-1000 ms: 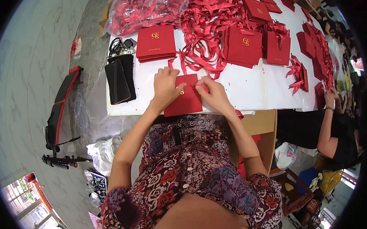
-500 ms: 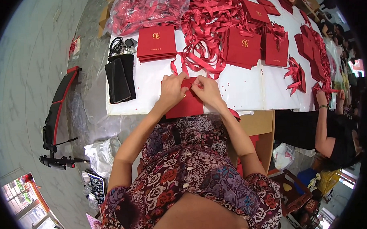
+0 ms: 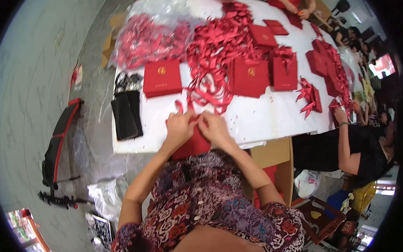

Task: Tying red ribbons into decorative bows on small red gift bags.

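Observation:
A flat red paper bag lies at the table's near edge, under both my hands. My left hand is closed in a pinch at the bag's upper edge. Close beside it, my right hand pinches at the same edge, thumbs almost touching. Whether a ribbon end is also between the fingertips is hidden. Just beyond my fingers lie loose loops of red ribbon, trailing from a large ribbon heap. A stack of red bags with gold print sits to the left, and another stack to the right.
A clear plastic sack of red ribbon fills the far left. Near it are a black phone and black cables. A cardboard box stands against the table's near side. Co-workers' hands handle red pieces at the right.
The view has tilted, so the table and hands appear lower and more of its far side shows. Both hands stay at the bag's upper edge, thumbs close together.

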Motion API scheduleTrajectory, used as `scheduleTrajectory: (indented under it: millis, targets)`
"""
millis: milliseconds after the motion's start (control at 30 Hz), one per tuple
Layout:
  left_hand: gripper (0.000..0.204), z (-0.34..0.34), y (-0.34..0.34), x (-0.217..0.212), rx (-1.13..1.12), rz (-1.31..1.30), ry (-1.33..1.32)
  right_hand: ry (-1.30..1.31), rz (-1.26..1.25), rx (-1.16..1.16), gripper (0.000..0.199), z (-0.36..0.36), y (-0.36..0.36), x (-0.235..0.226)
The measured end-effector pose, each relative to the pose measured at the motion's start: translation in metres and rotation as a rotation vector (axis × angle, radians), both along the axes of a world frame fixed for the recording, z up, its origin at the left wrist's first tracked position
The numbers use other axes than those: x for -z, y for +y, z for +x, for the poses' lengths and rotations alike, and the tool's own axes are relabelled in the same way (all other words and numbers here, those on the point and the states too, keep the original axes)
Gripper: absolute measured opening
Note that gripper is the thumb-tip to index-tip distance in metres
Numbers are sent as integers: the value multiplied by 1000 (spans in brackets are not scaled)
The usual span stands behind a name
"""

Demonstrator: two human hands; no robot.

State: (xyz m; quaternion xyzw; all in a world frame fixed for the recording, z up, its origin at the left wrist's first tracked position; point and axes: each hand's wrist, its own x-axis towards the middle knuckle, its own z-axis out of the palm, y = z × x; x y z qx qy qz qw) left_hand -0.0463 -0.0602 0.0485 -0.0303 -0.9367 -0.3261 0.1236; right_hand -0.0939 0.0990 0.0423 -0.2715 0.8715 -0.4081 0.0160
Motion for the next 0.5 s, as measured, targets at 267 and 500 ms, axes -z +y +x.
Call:
scheduleTrajectory:
  millis: [267, 500]
  targets:
    - [17, 2, -6, -23, 128, -13, -94, -106, -188, -99, 18, -15, 17, -17]
    - [13, 7, 5, -35, 210, -160, 159, -313, -41, -357, 20, -52, 32, -10]
